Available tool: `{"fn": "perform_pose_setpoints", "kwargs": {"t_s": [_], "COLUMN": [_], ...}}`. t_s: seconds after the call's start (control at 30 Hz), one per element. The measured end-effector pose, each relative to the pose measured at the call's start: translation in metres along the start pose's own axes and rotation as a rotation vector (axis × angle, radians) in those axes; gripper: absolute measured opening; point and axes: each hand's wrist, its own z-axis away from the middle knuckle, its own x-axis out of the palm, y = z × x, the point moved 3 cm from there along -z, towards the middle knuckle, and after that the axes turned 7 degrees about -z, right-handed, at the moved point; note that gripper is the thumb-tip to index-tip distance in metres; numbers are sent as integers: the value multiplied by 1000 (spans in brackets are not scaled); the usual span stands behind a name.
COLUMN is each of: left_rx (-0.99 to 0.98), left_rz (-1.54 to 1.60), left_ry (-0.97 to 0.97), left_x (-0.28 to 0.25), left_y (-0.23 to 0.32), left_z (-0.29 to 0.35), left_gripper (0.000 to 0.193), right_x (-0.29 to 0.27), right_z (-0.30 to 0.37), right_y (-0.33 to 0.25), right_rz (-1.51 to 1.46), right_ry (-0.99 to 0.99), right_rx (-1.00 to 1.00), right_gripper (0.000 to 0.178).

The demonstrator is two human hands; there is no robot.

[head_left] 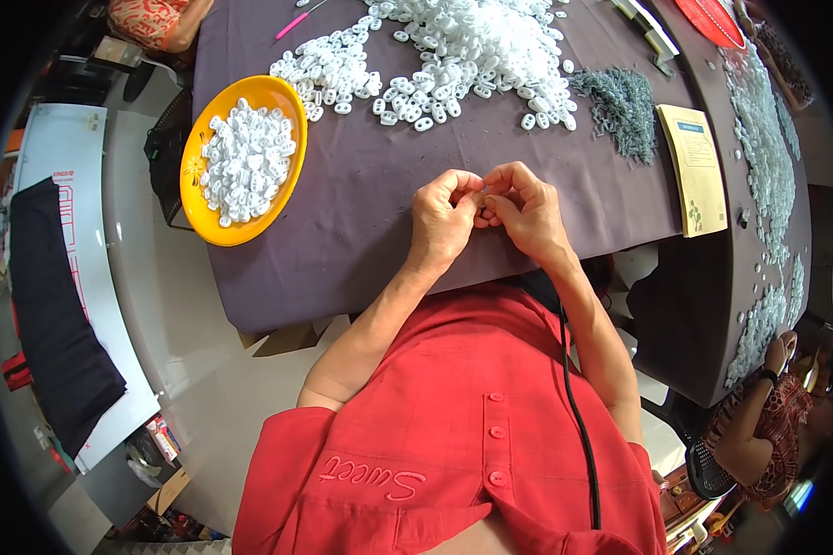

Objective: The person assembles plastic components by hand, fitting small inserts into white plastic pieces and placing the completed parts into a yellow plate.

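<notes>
Left hand (pixel 442 217), one: thumb and fingers pinched close. Right hand (pixel 533 217), one: likewise pinched, meeting the left at the fingertips above the tabletop (pixel 352 213); I cannot tell what, if anything, sits between them. White oval pieces (pixel 486 46): large heap beyond my hands, more in a yellow dish (pixel 239 237) to my left. Grey bits (pixel 623 111): one pile, right of the heap. Yellow booklet (pixel 696 171): one, lying to my right.
</notes>
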Motion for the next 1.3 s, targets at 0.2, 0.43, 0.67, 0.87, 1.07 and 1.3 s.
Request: {"fn": "perform_pose_setpoints", "kwargs": {"t_s": [0.2, 0.43, 0.67, 0.87, 1.07, 1.3], "left_rx": [27, -75, -138, -173, -155, -87], "left_rz": [54, 100, 121, 122, 80, 49], "left_ry": [75, -50, -118, -101, -78, -55], "left_x": [0, -13, -12, -14, -10, -6], "left_y": [-1, -9, -7, -6, -3, -2], "left_z": [1, 2, 1, 1, 0, 1], "left_gripper": [11, 15, 13, 13, 13, 13], "right_x": [0, 1, 0, -2, 1, 2], "right_z": [-1, 2, 5, 7, 6, 2], "right_y": [7, 7, 8, 5, 0, -4], "right_rz": [-33, -46, -105, 0, 91, 112], "right_ry": [46, 75, 103, 111, 82, 63], "right_rx": [-11, -28, -23, 11, -23, 1], "right_gripper": [16, 15, 14, 13, 6, 5]}}
